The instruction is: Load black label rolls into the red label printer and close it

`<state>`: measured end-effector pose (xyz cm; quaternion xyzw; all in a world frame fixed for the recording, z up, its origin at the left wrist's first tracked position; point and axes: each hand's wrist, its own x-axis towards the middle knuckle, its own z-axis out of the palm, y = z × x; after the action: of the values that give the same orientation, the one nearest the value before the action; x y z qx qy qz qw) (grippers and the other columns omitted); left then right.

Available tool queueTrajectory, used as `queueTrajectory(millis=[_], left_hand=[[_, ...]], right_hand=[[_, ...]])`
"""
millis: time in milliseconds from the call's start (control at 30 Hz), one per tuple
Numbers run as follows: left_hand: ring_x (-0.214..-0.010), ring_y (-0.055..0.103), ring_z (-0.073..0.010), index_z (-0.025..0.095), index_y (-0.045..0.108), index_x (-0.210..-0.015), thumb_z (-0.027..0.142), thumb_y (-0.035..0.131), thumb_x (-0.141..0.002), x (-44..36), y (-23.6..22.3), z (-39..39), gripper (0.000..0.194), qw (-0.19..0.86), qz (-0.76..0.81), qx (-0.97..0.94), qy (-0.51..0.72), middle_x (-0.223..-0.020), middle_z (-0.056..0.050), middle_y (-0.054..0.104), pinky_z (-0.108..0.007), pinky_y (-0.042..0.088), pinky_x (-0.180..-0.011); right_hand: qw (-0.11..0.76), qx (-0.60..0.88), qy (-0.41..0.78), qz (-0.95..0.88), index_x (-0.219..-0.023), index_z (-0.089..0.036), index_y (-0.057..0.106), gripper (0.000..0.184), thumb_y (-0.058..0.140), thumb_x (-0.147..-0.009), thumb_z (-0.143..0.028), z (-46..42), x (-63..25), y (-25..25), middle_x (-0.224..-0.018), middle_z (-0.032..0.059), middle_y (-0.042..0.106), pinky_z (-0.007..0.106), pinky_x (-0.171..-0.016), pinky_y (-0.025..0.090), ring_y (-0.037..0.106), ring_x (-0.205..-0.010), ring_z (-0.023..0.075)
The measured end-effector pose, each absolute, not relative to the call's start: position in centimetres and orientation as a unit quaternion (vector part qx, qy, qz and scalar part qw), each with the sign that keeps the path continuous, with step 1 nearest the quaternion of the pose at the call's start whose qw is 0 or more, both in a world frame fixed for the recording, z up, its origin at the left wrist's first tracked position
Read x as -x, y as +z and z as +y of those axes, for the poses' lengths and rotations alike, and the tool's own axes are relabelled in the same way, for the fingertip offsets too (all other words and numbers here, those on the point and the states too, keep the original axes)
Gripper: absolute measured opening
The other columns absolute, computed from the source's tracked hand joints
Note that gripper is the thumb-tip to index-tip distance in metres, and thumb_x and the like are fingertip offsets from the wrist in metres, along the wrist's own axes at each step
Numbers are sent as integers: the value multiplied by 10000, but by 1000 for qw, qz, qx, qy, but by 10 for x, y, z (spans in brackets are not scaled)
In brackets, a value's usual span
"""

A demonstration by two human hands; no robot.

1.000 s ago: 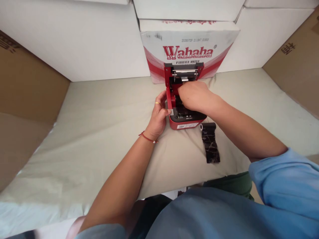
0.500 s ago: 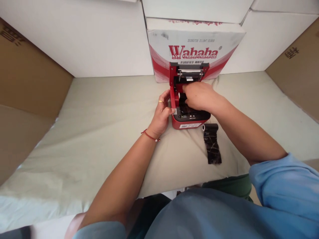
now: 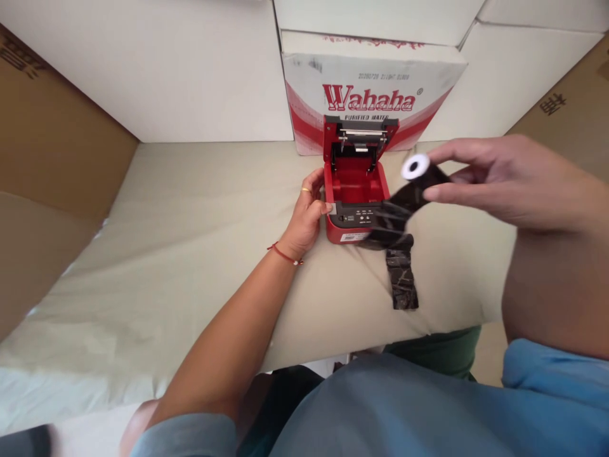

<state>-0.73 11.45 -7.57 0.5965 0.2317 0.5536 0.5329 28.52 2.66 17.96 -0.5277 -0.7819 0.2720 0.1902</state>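
A small red label printer (image 3: pixel 356 186) stands on the cloth with its lid (image 3: pixel 361 136) raised and its red inside bare. My left hand (image 3: pixel 308 214) is closed on the printer's left side, thumb on the front corner and fingers along the wall. To the right of the printer and above the cloth, my right hand (image 3: pixel 511 181) pinches a roll of black film (image 3: pixel 425 184) with a white core. The film's loose end hangs down, blurred, across the printer's front right corner. A second strip of black film (image 3: pixel 403 282) lies on the cloth, its rolled end partly hidden.
A Wahaha water carton (image 3: pixel 375 82) stands right behind the printer's lid. White boxes (image 3: pixel 204 76) line the back, and brown cartons (image 3: pixel 52 108) close in both sides. Pale green cloth (image 3: pixel 200 209) covers the table up to its front edge.
My right hand has come out of the printer and moved right and up, bringing the roll of black film with it. My left hand keeps its place on the printer.
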Motion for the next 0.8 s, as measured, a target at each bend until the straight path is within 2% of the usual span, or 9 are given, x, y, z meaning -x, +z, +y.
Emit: queueTrajectory(millis=[33, 133, 200, 300, 367, 467, 567, 667, 800], left_hand=[[-1634, 531, -356, 367, 544, -1594, 749, 844, -852, 7, -76, 115, 887, 540, 226, -588, 558, -1750, -81, 556, -504, 485, -1321], [-1655, 500, -363, 383, 562, -1587, 702, 903, -816, 7, -77, 116, 902, 563, 211, -569, 561, -1754, -56, 555, -495, 470, -1334], [-1667, 481, -369, 388, 567, -1589, 682, 925, -806, 8, -76, 115, 910, 573, 208, -564, 557, -1770, -50, 541, -496, 470, -1335], [-1679, 468, -366, 391, 581, -1584, 673, 924, -819, 10, -74, 113, 884, 578, 206, -561, 556, -1782, -44, 531, -497, 467, -1343], [-1691, 453, -359, 397, 587, -1582, 665, 921, -830, 11, -72, 111, 865, 580, 202, -562, 555, -1784, -35, 530, -496, 449, -1362], [-1683, 465, -358, 400, 597, -1578, 658, 925, -833, 12, -71, 111, 854, 581, 202, -560, 555, -1776, -32, 538, -496, 458, -1357], [-1661, 491, -356, 397, 608, -1575, 664, 935, -818, 12, -70, 111, 867, 581, 205, -556, 557, -1758, -31, 554, -491, 475, -1343], [-1645, 510, -359, 390, 618, -1569, 670, 941, -806, 12, -70, 112, 874, 580, 208, -555, 558, -1742, -36, 572, -492, 484, -1336], [-1655, 498, -363, 391, 613, -1559, 656, 953, -797, 11, -70, 111, 875, 582, 205, -554, 558, -1755, -34, 557, -493, 484, -1334]], right_hand=[[166, 564, 264, -765, -1272, -390, 868, 610, 838, -855, -835, 25, -304, 183, -1107, 21, 887, 461, -781, 598, 797, -876, 258], [49, 654, 292, -696, -1229, -365, 870, 654, 828, -797, -855, 34, -354, 166, -1118, 48, 893, 517, -909, 616, 788, -1006, 359], [-13, 665, 312, -678, -1165, -313, 883, 557, 859, -789, -724, 45, -374, 141, -1154, 83, 895, 521, -952, 608, 785, -1059, 389], [-69, 671, 283, -681, -1052, -257, 887, 350, 875, -782, -479, 53, -376, 106, -1161, 120, 892, 490, -959, 601, 794, -1064, 376], [-46, 684, 257, -681, -1065, -250, 885, 331, 842, -819, -466, 49, -365, 93, -1100, 113, 885, 473, -927, 608, 798, -1013, 347], [74, 703, 215, -673, -1111, -256, 881, 374, 717, -942, -546, 33, -342, 87, -1033, 92, 871, 458, -885, 610, 788, -934, 308], [144, 651, 232, -708, -1080, -256, 881, 366, 661, -983, -531, 17, -321, 81, -1088, 94, 875, 449, -916, 618, 795, -951, 291], [109, 577, 273, -762, -1115, -254, 886, 344, 657, -990, -477, 9, -308, 68, -1182, 95, 870, 450, -996, 625, 816, -1048, 294], [59, 553, 269, -786, -1197, -256, 883, 341, 644, -1025, -427, 3, -307, 57, -1218, 97, 864, 446, -1042, 628, 820, -1122, 296]])
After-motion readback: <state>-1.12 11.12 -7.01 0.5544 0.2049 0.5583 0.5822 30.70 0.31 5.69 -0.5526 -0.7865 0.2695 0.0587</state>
